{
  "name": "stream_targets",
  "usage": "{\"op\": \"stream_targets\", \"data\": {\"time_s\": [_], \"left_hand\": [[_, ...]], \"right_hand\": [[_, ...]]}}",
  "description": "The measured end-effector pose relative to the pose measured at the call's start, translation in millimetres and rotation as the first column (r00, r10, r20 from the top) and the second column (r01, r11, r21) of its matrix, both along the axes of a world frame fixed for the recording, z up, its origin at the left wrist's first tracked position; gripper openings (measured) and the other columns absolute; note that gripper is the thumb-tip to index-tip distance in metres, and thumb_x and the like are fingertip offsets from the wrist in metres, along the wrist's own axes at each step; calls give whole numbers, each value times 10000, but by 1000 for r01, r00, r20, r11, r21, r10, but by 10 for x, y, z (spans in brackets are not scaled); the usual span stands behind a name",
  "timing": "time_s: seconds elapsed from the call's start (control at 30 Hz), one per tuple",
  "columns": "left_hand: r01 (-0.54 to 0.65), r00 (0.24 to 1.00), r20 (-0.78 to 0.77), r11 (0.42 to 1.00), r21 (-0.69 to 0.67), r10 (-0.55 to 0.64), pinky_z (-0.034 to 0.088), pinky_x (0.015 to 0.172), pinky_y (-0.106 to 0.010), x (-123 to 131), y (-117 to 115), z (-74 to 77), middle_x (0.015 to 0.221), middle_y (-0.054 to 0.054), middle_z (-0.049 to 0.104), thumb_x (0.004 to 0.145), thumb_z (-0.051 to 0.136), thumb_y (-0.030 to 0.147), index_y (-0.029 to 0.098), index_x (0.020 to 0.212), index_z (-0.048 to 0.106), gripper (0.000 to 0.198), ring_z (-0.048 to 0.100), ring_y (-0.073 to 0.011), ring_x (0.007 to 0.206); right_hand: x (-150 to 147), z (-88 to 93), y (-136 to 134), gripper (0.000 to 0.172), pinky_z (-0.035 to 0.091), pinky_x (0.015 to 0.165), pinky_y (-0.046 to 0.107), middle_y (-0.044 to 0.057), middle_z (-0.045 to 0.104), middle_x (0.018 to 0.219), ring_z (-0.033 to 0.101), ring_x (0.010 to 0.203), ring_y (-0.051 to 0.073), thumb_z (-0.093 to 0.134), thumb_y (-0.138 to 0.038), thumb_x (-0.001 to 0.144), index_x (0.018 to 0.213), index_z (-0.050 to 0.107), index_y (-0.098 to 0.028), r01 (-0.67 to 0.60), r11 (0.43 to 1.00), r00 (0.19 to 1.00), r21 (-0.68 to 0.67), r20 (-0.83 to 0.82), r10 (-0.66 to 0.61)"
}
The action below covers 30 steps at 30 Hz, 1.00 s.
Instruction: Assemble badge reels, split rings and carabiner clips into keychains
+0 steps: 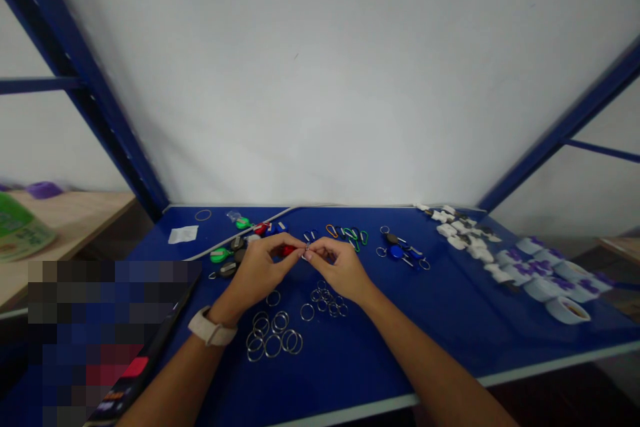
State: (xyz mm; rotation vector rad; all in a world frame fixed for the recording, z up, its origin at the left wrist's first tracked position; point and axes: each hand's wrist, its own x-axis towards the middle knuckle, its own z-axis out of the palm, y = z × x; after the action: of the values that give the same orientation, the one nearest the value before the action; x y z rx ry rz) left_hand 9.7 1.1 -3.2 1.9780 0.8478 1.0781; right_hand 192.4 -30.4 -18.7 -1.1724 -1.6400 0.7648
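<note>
My left hand (261, 271) is closed around a red badge reel (289, 250), which shows between thumb and fingers. Fingertip to fingertip with it, my right hand (344, 269) pinches a small metal piece at the reel's end; its exact shape is too small to tell. Below the hands, larger split rings (273, 345) and a cluster of smaller split rings (330, 303) lie on the blue table (370, 367). Small coloured carabiners (350, 235) sit just behind my right hand. Beside my left hand are several badge reels, among them a green reel (219, 255).
To the right lies a blue reel (396, 252) with rings and carabiners around it. White pieces (457, 233) and white cups with purple parts (567, 310) fill the right side. A pale cable (225, 240) crosses the back left, near a white paper scrap (183, 234).
</note>
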Motion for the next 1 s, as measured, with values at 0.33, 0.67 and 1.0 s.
{"op": "stream_targets", "data": {"time_s": [0.33,0.67,1.0], "left_hand": [[-90,996,19,994,-54,91,540,674,-291,19,12,-28,847,-59,716,882,640,312,163,897,712,166,655,-174,743],[240,970,120,911,-335,-212,480,556,-244,-24,13,3,731,-6,634,903,616,349,171,841,613,188,577,-123,623],[149,988,68,968,-199,-138,461,587,-249,-19,6,14,768,-9,624,901,616,303,168,844,634,147,562,-128,663]], "right_hand": [[24,36,-38,134,487,676,287,32,730,807,641,703,144,580,-308,943,917,645,-194,-158,987,985,11,-65,158],[25,31,-67,169,525,748,329,45,733,830,686,779,168,606,-349,931,885,667,-199,-182,979,972,88,-133,192],[41,74,-48,245,402,559,261,-16,593,647,514,577,120,565,-384,937,796,634,-196,-114,994,992,-2,55,114]]}}
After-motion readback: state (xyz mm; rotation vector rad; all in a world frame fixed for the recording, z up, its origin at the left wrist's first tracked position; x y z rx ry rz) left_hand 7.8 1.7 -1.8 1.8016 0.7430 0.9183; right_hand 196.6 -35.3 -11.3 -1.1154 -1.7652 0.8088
